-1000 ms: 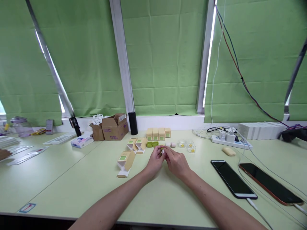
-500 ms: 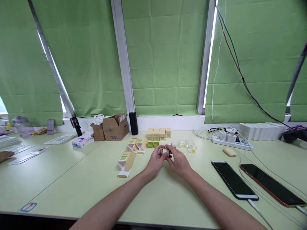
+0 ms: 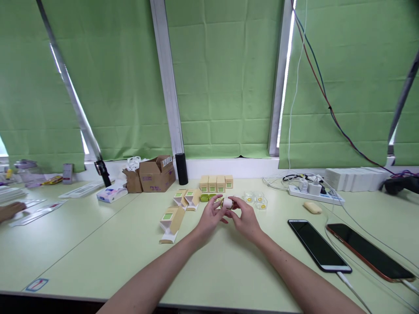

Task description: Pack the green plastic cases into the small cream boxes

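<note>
My left hand [image 3: 210, 216] and my right hand [image 3: 245, 218] meet at the middle of the table, closed around one small white rounded piece [image 3: 227, 203]. Its edge looks dark yellowish; fingers cover part of it. Just behind my left fingers sit two small green pieces [image 3: 204, 197]. Clear plastic containers [image 3: 258, 198] with yellow spots stand beyond my right hand. Three opened beige cartons with green labels are left of my hands, the nearest carton [image 3: 173, 219] lying with its white flap out. Several upright beige boxes [image 3: 212, 184] stand in a row farther back.
Two phones [image 3: 319, 244] with cables lie at the right, near a cream oval case [image 3: 312, 207]. Behind them is a power strip [image 3: 316, 195]. A brown cardboard box [image 3: 157, 176], tissue pack [image 3: 112, 193] and black cylinder [image 3: 181, 168] stand at back left. Another person's hand [image 3: 12, 211] is at far left.
The white piece in my hands has turned, showing more of its white side, and my fingers have shifted around it. A small pinkish piece behind my right hand no longer shows. The other person's hand moved right.
</note>
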`<action>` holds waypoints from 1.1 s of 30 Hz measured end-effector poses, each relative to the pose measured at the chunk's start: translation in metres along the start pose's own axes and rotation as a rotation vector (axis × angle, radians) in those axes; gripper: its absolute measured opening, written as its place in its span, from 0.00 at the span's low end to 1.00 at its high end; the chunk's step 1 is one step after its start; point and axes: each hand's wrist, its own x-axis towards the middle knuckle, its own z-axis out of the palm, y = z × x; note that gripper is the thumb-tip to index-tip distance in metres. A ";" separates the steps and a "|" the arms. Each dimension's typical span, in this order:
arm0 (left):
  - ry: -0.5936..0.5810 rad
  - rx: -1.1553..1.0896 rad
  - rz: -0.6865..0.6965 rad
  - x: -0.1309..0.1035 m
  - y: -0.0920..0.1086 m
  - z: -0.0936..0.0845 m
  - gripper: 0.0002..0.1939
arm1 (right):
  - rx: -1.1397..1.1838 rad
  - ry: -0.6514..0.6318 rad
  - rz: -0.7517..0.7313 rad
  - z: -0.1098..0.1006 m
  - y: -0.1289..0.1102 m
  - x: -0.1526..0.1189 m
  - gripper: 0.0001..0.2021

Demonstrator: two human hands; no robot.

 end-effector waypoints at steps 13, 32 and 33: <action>0.075 0.865 0.566 -0.007 0.006 -0.012 0.26 | 0.659 0.049 0.473 -0.002 -0.007 0.012 0.32; 0.053 1.066 0.660 -0.007 0.005 -0.010 0.28 | 0.688 -0.042 0.510 -0.004 -0.009 0.007 0.29; 0.063 1.067 0.657 -0.007 0.005 -0.011 0.27 | 0.685 -0.041 0.511 -0.004 -0.008 0.006 0.29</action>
